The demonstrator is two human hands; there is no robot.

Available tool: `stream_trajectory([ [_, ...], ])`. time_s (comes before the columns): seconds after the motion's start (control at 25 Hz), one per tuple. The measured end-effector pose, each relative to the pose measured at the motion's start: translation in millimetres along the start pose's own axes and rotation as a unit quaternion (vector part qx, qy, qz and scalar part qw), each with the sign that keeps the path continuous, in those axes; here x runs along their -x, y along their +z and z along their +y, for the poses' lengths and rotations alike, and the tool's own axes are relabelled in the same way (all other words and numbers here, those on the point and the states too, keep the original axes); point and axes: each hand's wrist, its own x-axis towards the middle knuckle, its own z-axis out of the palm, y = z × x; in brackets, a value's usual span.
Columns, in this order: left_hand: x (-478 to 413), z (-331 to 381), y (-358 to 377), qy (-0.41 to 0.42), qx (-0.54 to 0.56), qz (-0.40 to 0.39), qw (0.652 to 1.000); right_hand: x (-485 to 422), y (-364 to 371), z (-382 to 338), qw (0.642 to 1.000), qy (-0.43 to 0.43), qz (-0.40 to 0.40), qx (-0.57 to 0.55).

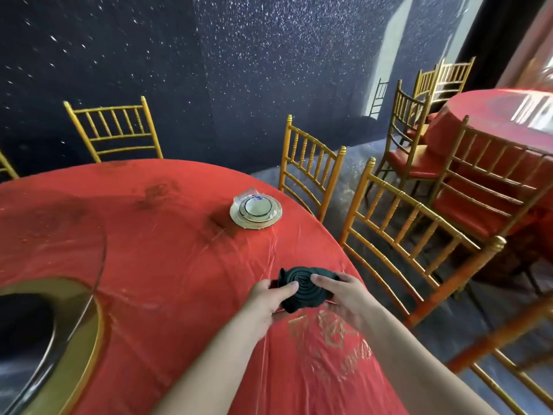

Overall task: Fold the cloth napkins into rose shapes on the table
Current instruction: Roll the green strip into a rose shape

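A dark green cloth napkin (pixel 302 287), rolled into a tight spiral like a rose, is held just above the red tablecloth (pixel 155 253) near the table's right edge. My left hand (pixel 267 298) grips its left side with the thumb laid across the top of the spiral. On the other side, my right hand (pixel 339 293) grips the napkin, its thumb also on top. Loose napkin corners stick out behind and under the roll.
A wrapped set of plate and bowl (pixel 256 210) sits further back on the table. A glass turntable with a gold rim (pixel 89 333) fills the left. Gold chairs (pixel 401 235) stand close to the right edge; a second red table (pixel 496 121) stands beyond.
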Motion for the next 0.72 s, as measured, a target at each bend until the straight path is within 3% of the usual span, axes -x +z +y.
stream_trajectory([
  [0.2,-70.2,2.7,3.2,0.018,-0.013,0.053,0.998,-67.5,0.3,-3.6,1.000,0.005,0.014,0.018],
  [0.36,-107.8,1.0,3.0,0.043,-0.114,0.088,0.989,-111.5,-0.2,0.7,0.998,0.001,0.020,0.058],
  [0.44,-116.7,-4.0,2.2,0.087,-0.228,0.081,0.966,-126.2,-0.3,5.1,0.993,-0.004,0.026,0.117],
  [0.52,-119.4,-9.0,1.1,0.152,-0.346,0.082,0.922,-133.9,-0.5,10.0,0.978,-0.020,0.037,0.205],
  [0.6,-119.9,-11.8,0.3,0.185,-0.404,0.107,0.890,-138.3,-1.6,14.0,0.961,-0.041,0.050,0.268],
  [0.72,-122.4,-13.0,-1.8,0.173,-0.447,0.132,0.868,-142.6,-5.6,16.6,0.953,-0.085,0.092,0.278],
])
